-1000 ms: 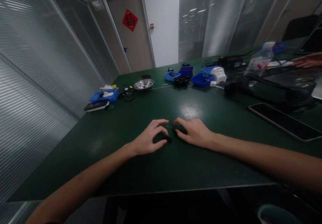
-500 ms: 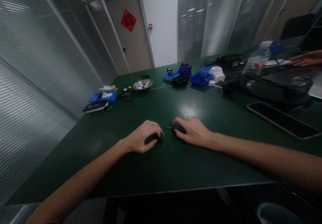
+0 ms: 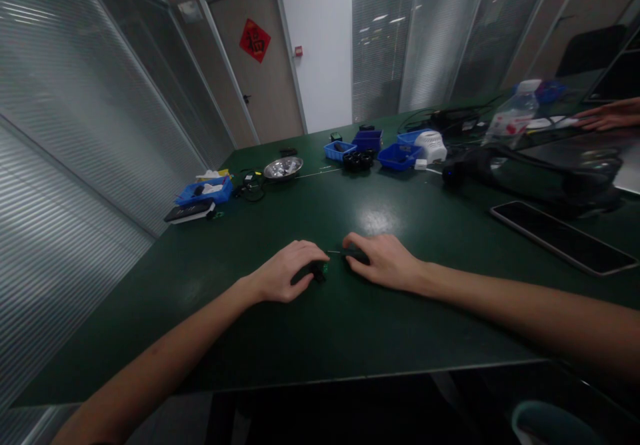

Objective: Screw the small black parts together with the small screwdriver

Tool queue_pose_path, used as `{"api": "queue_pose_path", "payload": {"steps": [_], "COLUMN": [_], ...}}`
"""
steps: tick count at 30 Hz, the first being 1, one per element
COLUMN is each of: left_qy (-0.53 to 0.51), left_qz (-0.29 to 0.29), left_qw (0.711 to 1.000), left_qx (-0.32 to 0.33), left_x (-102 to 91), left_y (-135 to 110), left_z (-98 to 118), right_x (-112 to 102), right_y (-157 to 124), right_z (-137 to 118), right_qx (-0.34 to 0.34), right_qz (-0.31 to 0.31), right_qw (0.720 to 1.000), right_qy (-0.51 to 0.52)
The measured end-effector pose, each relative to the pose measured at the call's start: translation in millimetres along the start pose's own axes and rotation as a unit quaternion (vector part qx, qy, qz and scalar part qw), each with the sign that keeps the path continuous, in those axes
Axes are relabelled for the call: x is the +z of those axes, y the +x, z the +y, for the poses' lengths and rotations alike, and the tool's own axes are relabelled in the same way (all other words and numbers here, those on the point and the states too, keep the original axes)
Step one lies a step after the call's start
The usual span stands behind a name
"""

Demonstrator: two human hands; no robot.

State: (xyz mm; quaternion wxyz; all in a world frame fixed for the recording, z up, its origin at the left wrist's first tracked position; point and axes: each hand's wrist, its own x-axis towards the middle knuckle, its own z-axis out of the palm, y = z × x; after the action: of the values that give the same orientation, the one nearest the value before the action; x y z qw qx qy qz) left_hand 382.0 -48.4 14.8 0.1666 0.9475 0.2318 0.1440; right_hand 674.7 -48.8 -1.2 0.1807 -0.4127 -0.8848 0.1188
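Note:
My left hand (image 3: 289,272) rests on the green table with its thumb and fingers apart. Between and just beyond its fingertips lies a small black piece (image 3: 319,273) with a bit of green at its right side; its exact kind is too small to tell. Close by on the right, my right hand (image 3: 385,260) is closed around the dark handle of a screwdriver (image 3: 355,254). The screwdriver lies nearly level, and its thin metal shaft points left toward the left hand's fingertips. Part of the handle is hidden in the palm.
A metal bowl (image 3: 283,169), blue trays (image 3: 401,157) and a blue tray of parts (image 3: 225,190) stand farther back. On the right are a phone (image 3: 563,237), a black strapped device (image 3: 530,178) and a plastic bottle (image 3: 510,122). Another person's hand (image 3: 607,115) shows at the far right.
My left fingers have straightened and parted somewhat, the fingertips shifting slightly right over the small black piece, which looks slightly turned. My right hand holds the screwdriver in almost the same place.

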Motion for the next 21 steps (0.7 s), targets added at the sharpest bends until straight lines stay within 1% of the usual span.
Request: {"api": "queue_pose_path", "payload": {"steps": [5,10,15,21], "left_qy": [0.03,0.043,0.056,0.075], "left_qz": [-0.006,0.011,0.03,0.072], "left_qw": [1.0,0.999,0.997,0.99], "left_qx": [0.003,-0.015,-0.048,-0.097], "left_x": [1.6,2.5,7.1,11.2], "left_y": [0,2,3,2], "left_z": [0,-1,-5,-11], "right_x": [1,1,1,2], "right_y": [0,0,1,1], "right_z": [-1,0,0,1], "right_qx": [0.001,0.004,0.003,0.005], "right_qz": [0.006,0.002,0.002,0.006], "right_qw": [1.0,1.0,1.0,1.0], "right_qy": [-0.021,-0.015,-0.01,-0.009]}}
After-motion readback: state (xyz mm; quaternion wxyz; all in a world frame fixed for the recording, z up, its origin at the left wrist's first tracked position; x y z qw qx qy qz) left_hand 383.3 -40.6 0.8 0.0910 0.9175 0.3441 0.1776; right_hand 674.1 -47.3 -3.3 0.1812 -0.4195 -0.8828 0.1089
